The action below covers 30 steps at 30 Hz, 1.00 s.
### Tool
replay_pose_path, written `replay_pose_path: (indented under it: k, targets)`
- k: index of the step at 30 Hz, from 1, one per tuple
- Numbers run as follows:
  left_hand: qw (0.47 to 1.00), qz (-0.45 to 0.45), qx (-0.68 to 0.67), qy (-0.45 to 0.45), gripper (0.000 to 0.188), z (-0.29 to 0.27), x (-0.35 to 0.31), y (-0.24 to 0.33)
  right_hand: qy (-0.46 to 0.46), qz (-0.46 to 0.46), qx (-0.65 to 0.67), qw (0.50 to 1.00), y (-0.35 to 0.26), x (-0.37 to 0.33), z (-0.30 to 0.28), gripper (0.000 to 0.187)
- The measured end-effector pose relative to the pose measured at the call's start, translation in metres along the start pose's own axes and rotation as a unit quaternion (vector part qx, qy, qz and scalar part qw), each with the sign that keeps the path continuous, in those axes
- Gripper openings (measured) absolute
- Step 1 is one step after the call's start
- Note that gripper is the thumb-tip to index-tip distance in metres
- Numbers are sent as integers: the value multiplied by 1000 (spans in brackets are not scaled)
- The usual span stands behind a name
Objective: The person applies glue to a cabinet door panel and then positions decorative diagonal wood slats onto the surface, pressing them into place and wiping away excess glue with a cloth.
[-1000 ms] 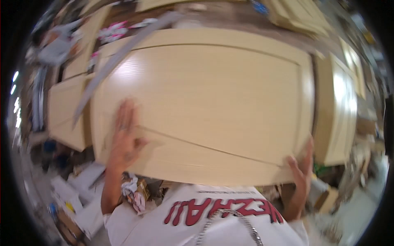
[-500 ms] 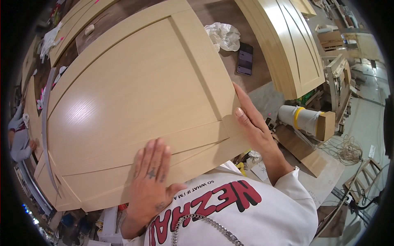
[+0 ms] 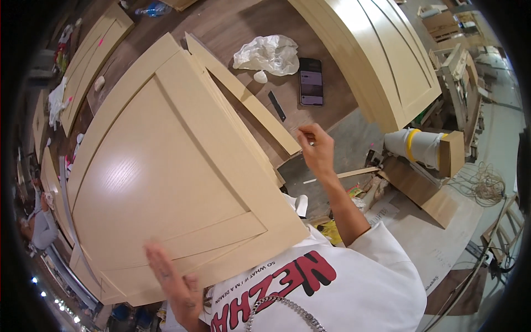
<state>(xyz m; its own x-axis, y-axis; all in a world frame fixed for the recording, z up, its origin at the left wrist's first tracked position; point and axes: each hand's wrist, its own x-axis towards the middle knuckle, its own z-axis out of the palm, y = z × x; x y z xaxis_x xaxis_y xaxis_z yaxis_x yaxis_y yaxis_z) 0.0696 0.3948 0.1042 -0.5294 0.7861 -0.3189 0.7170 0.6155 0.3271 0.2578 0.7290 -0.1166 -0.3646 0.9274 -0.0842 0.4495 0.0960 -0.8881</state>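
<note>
A light wood cabinet door (image 3: 160, 171) with a framed, recessed panel lies tilted across the bench in front of me. My left hand (image 3: 174, 285) is over its near edge, fingers stretched out and slightly blurred; whether it touches the wood I cannot tell. Off the door's right side, my right hand (image 3: 318, 152) is raised with curled fingers, and anything inside them is hidden. Close to those fingers is the end of a pale wood strip (image 3: 251, 102), lying beside the door. A thin black flat piece (image 3: 276, 106) rests on the bench beyond it.
Crumpled white wrapping (image 3: 268, 55), a small white lump (image 3: 260, 77) and a phone (image 3: 311, 83) lie on the brown bench (image 3: 221, 22). Stacked doors (image 3: 381, 61) stand at far right, above a white bucket (image 3: 412, 146). Another person (image 3: 45, 227) is at far left.
The door has shifted left and toward me, uncovering the wood strip and black piece. My right hand has let go of the door's edge and curled; my left hand moved left and nearer.
</note>
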Motion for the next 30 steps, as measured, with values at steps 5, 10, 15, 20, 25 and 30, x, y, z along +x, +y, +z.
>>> replay_pose_path:
  k: [5, 10, 15, 20, 25, 30]
  targets:
    - [982, -150, -32, 111, 71, -3, -14, -75, 12, -47, -20, 999, 10, 45, 55, 26]
    - [969, -176, -65, 157, 68, -15, -43, -125, 84, -160, -101, 978, 2, 101, 112, 45]
    - [969, -184, 25, 163, 65, -6, -30, -135, -51, -37, 35, 997, 38, 143, 93, 35]
    - [950, -250, 52, 180, 66, -10, -37, -157, -96, -89, 197, 972, -45, 133, 52, 26]
    - [952, -183, 117, 215, 69, -27, -60, -225, 5, -250, -54, 967, -177, 137, -16, 33]
    - [960, -172, 112, 190, 72, -50, -66, -253, -77, -294, 62, 951, -305, 62, 29, 33]
